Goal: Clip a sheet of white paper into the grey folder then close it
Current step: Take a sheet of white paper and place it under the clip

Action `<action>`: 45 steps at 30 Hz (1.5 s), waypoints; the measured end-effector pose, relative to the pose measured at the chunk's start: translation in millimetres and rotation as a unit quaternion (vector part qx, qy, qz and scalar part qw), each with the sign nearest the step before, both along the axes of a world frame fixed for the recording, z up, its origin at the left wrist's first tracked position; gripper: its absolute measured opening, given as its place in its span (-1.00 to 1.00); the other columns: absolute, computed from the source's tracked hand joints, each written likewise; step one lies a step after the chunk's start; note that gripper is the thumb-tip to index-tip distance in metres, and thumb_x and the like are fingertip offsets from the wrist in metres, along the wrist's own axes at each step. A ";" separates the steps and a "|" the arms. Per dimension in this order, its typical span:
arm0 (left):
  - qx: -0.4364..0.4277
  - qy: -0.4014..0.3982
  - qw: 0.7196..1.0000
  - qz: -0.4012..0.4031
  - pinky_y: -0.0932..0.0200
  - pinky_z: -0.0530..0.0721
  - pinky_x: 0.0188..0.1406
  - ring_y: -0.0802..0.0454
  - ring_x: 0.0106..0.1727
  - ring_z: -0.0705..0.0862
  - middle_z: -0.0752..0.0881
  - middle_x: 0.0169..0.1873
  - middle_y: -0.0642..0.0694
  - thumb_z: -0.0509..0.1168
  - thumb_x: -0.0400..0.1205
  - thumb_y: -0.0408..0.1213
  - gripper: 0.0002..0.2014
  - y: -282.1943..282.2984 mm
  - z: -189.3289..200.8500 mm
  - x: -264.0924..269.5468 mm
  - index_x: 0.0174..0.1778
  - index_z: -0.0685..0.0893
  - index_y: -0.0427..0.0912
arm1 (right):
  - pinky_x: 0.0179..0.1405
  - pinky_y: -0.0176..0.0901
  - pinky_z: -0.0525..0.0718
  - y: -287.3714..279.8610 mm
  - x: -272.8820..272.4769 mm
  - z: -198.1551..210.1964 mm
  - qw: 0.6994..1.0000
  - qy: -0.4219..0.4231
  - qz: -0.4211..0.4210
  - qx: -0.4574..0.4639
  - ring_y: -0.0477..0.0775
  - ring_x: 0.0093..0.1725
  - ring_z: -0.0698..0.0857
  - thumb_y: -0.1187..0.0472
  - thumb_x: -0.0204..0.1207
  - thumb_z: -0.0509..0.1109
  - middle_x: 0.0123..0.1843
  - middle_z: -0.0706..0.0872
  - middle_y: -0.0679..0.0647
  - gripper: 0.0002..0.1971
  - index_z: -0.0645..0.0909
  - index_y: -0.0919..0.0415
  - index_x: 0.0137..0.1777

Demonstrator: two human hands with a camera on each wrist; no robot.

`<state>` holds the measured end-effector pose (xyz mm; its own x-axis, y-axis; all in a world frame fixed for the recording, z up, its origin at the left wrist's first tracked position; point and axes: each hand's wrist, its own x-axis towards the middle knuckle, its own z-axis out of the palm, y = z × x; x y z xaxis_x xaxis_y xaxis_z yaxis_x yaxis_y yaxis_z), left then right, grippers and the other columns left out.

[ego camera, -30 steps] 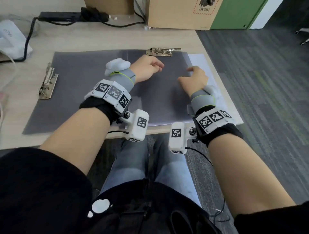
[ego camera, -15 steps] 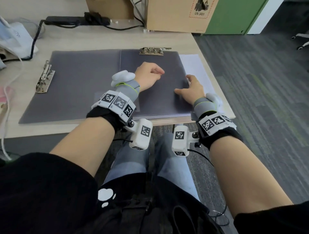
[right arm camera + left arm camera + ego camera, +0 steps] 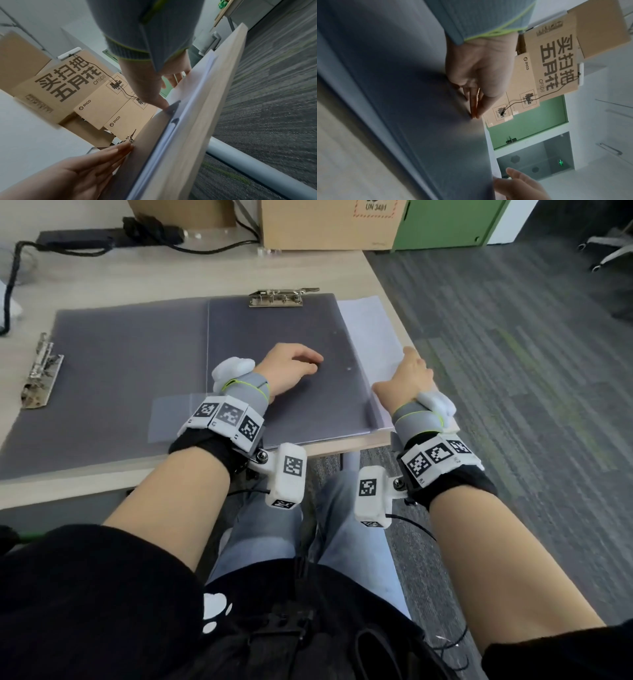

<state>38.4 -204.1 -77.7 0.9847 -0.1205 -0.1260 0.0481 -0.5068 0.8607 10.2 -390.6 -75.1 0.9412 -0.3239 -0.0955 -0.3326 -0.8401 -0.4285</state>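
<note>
The grey folder (image 3: 137, 364) lies open and flat on the desk. One metal clip (image 3: 275, 297) sits at the top of its right panel, and another clip (image 3: 41, 371) at its left edge. A sheet of white paper (image 3: 371, 330) lies beside the right panel, partly tucked under it. My left hand (image 3: 291, 364) rests on the right panel with its straight fingertips (image 3: 474, 116) touching the grey surface. My right hand (image 3: 411, 374) lies on the paper at the desk's right edge. Its thumb (image 3: 163, 105) presses down by the folder's edge.
Cardboard boxes (image 3: 329, 224) stand at the back of the desk, next to a black power strip (image 3: 85, 236) with cables. The desk's right edge (image 3: 383, 285) runs close beside the paper, with grey carpet (image 3: 513, 371) below. A green cabinet (image 3: 445, 220) stands behind.
My right hand has slid right, off the folder's right panel and onto the white paper at the desk edge. The left hand has stayed on the right panel.
</note>
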 end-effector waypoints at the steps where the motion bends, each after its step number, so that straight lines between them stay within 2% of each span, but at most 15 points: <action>1: -0.006 0.004 1.000 -0.001 0.62 0.42 -0.15 0.18 0.07 0.55 0.67 0.08 -0.07 0.27 0.58 -0.43 -0.71 1.2 -0.8 0.6 0.21 0.69 -0.23 | 0.31 0.07 0.45 -0.2 -0.3 -0.4 1.000 -0.003 0.003 -0.008 0.32 0.47 0.39 0.27 0.44 0.29 0.48 0.44 0.25 -0.33 0.17 0.23 0.56; 5: -0.023 0.014 1.000 -0.004 0.63 0.43 -0.13 0.19 0.10 0.54 0.64 0.06 -0.05 0.26 0.59 -0.44 -0.72 2.4 -4.6 1.0 0.21 0.69 -0.23 | 0.24 0.08 0.48 -1.1 -0.5 -4.3 0.999 -0.010 0.018 -0.037 0.31 0.45 0.39 0.22 0.45 0.29 0.45 0.47 0.24 -0.41 0.24 0.25 0.49; 9: -0.023 0.015 1.000 0.002 0.84 0.33 -0.16 0.26 0.25 0.46 0.54 0.08 0.01 0.25 0.60 -0.46 -0.70 2.2 -5.7 1.0 0.24 0.68 -0.24 | 0.10 0.05 0.51 0.7 1.8 -4.5 0.999 -0.024 0.015 -0.028 0.29 0.43 0.39 0.26 0.42 0.32 0.43 0.43 0.24 -0.43 0.30 0.25 0.45; 12: -0.030 0.025 0.999 -0.005 0.47 0.25 0.32 0.19 0.55 0.34 0.58 0.19 -0.07 0.25 0.59 -0.45 -0.69 3.8 -8.3 2.1 0.24 0.68 -0.21 | 0.08 0.07 0.53 1.3 3.2 -3.8 0.999 -0.044 0.001 -0.014 0.30 0.38 0.43 0.32 0.37 0.36 0.40 0.39 0.23 -0.39 0.30 0.24 0.45; 15: -0.038 0.029 0.999 -0.006 0.29 0.19 0.44 0.16 0.62 0.25 0.58 0.38 -0.19 0.25 0.59 -0.46 -0.69 4.0 -8.0 1.7 0.24 0.68 -0.21 | 0.11 0.12 0.57 1.8 4.2 -0.4 0.998 -0.054 -0.016 -0.001 0.38 0.25 0.58 0.36 0.35 0.31 0.37 0.44 0.22 -0.39 0.30 0.24 0.44; 19: -0.046 0.025 0.999 -0.005 0.31 0.19 0.42 0.16 0.63 0.24 0.58 0.40 -0.21 0.25 0.59 -0.47 -0.69 4.8 -8.7 2.2 0.23 0.68 -0.22 | -0.05 0.03 0.62 -1.8 3.5 4.6 0.998 -0.025 -0.049 0.041 0.34 0.10 0.68 0.29 0.36 0.31 0.23 0.64 0.22 -0.54 0.44 0.23 0.29; 22: -0.051 0.033 0.998 -0.005 0.32 0.20 0.43 0.18 0.61 0.27 0.62 0.36 -0.21 0.25 0.58 -0.47 -0.70 7.5 -12.5 3.2 0.20 0.70 -0.20 | -0.22 -0.09 0.52 -3.3 2.4 10.8 0.995 -0.029 -0.057 0.072 0.35 0.00 0.71 0.30 0.35 0.32 0.10 0.72 0.28 -0.68 0.57 0.29 0.13; 24: -0.053 0.034 0.998 0.001 0.33 0.21 0.41 0.19 0.60 0.28 0.63 0.35 -0.21 0.25 0.57 -0.47 -0.70 7.5 -13.0 3.8 0.18 0.71 -0.19 | -0.22 -0.10 0.49 -2.6 1.9 14.5 0.996 -0.029 -0.047 0.068 0.37 0.04 0.70 0.29 0.39 0.29 0.11 0.72 0.31 -0.68 0.59 0.32 0.15; 27: -0.051 0.030 0.998 0.007 0.25 0.24 0.47 0.19 0.62 0.25 0.62 0.35 -0.20 0.24 0.58 -0.48 -0.70 6.3 -11.9 3.0 0.19 0.71 -0.21 | -0.12 -0.08 0.50 -1.6 0.0 21.3 0.998 -0.030 -0.024 0.058 0.39 0.19 0.66 0.30 0.49 0.24 0.26 0.64 0.31 -0.61 0.51 0.28 0.33; 35: -0.044 0.022 0.999 0.010 0.39 0.21 0.34 0.16 0.60 0.28 0.57 0.40 -0.23 0.22 0.59 -0.50 -0.67 7.8 -7.2 -0.2 0.24 0.69 -0.25 | -0.13 -0.06 0.51 4.4 -12.4 65.3 0.997 -0.074 0.004 0.005 0.41 0.13 0.67 0.37 0.48 0.19 0.19 0.67 0.29 -0.74 0.56 0.25 0.14; 36: -0.039 0.019 0.999 0.010 0.49 0.24 0.27 0.15 0.56 0.34 0.58 0.40 -0.23 0.22 0.59 -0.50 -0.67 7.5 -7.0 -1.3 0.24 0.68 -0.26 | -0.14 -0.06 0.47 3.2 -14.6 72.3 0.997 -0.080 0.007 -0.004 0.40 0.12 0.66 0.36 0.48 0.19 0.19 0.67 0.29 -0.76 0.56 0.23 0.11; 38: -0.028 0.011 0.999 0.010 0.79 0.32 -0.06 0.15 0.41 0.45 0.60 0.37 -0.23 0.23 0.58 -0.50 -0.67 6.5 -5.2 -2.4 0.23 0.69 -0.26 | -0.14 -0.07 0.42 1.0 -19.2 84.7 0.995 -0.097 0.013 -0.016 0.35 0.02 0.61 0.36 0.48 0.18 0.16 0.66 0.25 -0.72 0.54 0.21 0.16; 40: -0.018 0.002 1.000 0.009 0.86 0.30 -0.31 0.12 0.32 0.48 0.64 0.31 -0.19 0.24 0.57 -0.49 -0.68 4.2 -3.3 -3.1 0.22 0.70 -0.24 | -0.18 -0.06 0.38 -0.9 -26.1 93.5 0.991 -0.129 0.009 -0.030 0.29 -0.12 0.48 0.38 0.48 0.15 0.02 0.60 0.22 -0.70 0.49 0.19 0.19; 43: -0.005 -0.001 1.000 0.017 0.73 0.38 -0.25 0.13 0.26 0.49 0.64 0.20 -0.12 0.24 0.58 -0.47 -0.68 4.2 0.3 -4.7 0.23 0.69 -0.25 | -0.22 -0.03 0.35 0.4 -37.4 98.5 0.985 -0.166 -0.001 -0.038 0.29 -0.18 0.44 0.39 0.48 0.12 -0.14 0.48 0.15 -0.71 0.46 0.19 0.17; 45: 0.002 0.001 1.000 0.010 0.58 0.43 0.05 0.02 0.30 0.57 0.68 0.25 -0.16 0.25 0.59 -0.44 -0.70 4.6 2.4 -7.2 0.22 0.70 -0.23 | -0.23 -0.03 0.33 -1.4 -48.9 101.0 0.981 -0.191 -0.006 -0.042 0.29 -0.20 0.44 0.38 0.50 0.10 -0.17 0.49 0.15 -0.72 0.44 0.20 0.18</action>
